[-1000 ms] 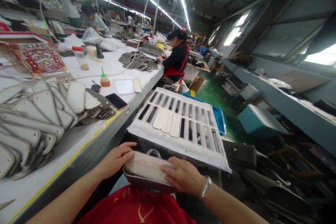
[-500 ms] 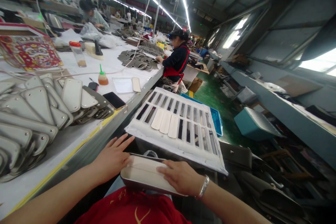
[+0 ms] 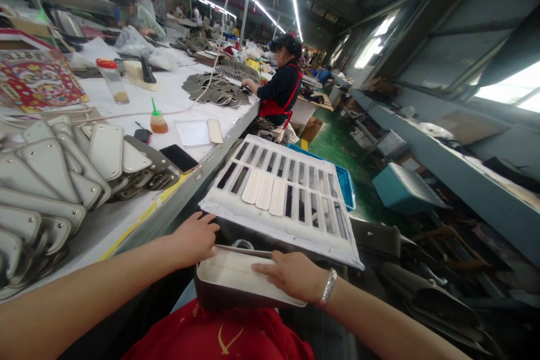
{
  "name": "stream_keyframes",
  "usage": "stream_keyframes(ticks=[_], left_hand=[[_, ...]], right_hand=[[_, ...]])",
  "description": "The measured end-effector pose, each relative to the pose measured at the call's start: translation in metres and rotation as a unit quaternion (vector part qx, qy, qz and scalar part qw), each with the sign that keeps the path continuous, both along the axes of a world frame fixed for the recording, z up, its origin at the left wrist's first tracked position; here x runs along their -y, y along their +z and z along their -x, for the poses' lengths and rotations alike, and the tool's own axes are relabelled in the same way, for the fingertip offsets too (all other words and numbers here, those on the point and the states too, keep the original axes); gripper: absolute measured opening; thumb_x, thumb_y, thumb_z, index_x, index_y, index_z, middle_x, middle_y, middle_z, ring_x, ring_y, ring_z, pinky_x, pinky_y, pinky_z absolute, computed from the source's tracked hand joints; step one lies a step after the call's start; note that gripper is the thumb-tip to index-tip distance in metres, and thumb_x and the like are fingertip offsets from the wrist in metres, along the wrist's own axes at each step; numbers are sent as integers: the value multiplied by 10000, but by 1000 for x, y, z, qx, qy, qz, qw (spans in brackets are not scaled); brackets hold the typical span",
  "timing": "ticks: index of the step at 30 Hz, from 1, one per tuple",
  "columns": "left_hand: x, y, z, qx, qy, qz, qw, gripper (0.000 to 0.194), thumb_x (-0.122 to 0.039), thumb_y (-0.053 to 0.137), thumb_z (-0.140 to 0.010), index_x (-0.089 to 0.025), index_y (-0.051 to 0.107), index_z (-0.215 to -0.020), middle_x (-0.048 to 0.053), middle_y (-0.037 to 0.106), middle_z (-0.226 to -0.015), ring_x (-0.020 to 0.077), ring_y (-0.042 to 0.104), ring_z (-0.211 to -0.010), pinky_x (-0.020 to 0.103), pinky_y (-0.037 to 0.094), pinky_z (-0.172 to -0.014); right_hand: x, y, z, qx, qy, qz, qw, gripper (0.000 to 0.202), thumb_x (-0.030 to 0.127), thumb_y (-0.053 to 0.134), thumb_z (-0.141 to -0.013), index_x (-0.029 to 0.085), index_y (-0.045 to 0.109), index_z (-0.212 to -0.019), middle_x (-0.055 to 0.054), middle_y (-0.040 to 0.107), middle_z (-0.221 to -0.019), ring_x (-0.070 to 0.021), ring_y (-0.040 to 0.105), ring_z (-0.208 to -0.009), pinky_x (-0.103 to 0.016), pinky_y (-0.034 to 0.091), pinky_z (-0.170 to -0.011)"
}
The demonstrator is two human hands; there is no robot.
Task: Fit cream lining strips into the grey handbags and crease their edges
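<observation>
So both hands are on the flap (image 3: 236,275) just below the slotted board (image 3: 278,197), left hand (image 3: 194,237) curled gripping its left end, right hand (image 3: 293,275) pressed flat on top.

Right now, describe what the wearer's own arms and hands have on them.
Both forearms are bare, no sleeves or gloves. The right hand has a silver segmented bracelet at the wrist. The left hand wears nothing visible.
</observation>
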State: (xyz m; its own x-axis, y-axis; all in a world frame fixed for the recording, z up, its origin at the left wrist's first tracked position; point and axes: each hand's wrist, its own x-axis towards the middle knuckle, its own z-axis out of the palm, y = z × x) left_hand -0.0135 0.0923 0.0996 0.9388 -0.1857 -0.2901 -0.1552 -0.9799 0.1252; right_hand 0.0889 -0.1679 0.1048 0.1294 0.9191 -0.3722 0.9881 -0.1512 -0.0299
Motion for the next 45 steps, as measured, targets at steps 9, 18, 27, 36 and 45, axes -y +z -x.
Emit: stream_keyframes(ticks=[9, 18, 27, 36, 45], left_hand=[[-10, -6, -3, 47, -40, -37, 997, 227, -417, 623, -752, -219, 728, -714, 65, 630, -1151, 357, 408, -1206, 554, 290, -951], [5, -8, 3, 111, -112, -49, 986, 103, -257, 629, -755, -210, 717, -733, 75, 594, -1203, 329, 355, -1253, 555, 192, -1028], [91, -11, 15, -14, -130, 125, 984, 529, -417, 650, -686, -181, 565, -1152, 104, 602, -1115, 286, 545, -971, 436, 468, -851], [96, -16, 10, -89, -140, 91, 982, 502, -341, 541, -762, -198, 523, -1242, 119, 499, -1307, 348, 452, -1174, 507, 382, -983], [115, -25, 7, -34, -189, 96, 977, 782, -186, 531, -713, -360, 188, -1395, 5, 202, -1484, 316, 438, -1194, 502, 403, -956]], right_hand=[[-7, -8, -1, 26, 15, -2, 1000, 417, 404, 279, -935, 466, 233, -1345, -58, 534, -910, -144, 538, -515, -248, 245, -449], [-3, -4, -10, 13, 32, 0, 999, 431, 398, 337, -924, 448, 263, -1346, -59, 558, -891, -149, 540, -516, -241, 281, -449], [8, 2, -13, -153, -121, -60, 979, 710, 349, 561, -813, 240, 186, -1407, -131, 614, -977, -268, 613, -803, -347, 470, -663], [95, -10, -9, -486, -561, -38, 669, 639, 166, 449, -834, 116, 135, -1388, 41, 556, -562, -117, 545, -403, -203, 460, -389], [91, -34, -11, -554, -546, -4, 628, 649, 277, 408, -880, 129, 69, -1413, 17, 573, -578, -126, 559, -402, -212, 468, -371]])
